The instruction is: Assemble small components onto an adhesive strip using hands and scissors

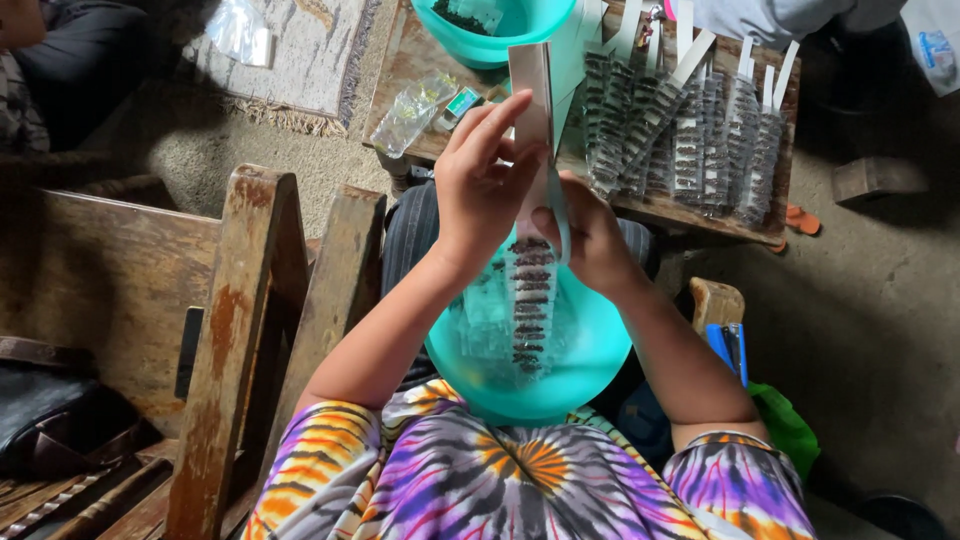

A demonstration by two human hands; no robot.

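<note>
My left hand (482, 178) and my right hand (590, 238) are both raised over my lap and together hold a long white card strip (533, 90). Small clear packets of dark bits (530, 300) hang in a row down the strip's lower part. The left fingers pinch the strip from the left near its middle. The right hand grips it lower down from the right. Below the hands a teal plastic bowl (590, 360) rests on my lap, with clear packets inside.
A low wooden table (660, 205) ahead carries several finished strips of packets (690, 130), a second teal bowl (500, 35) and a clear bag (410, 110). A wooden chair frame (240, 330) stands at my left. A rug (300, 50) lies on the floor beyond.
</note>
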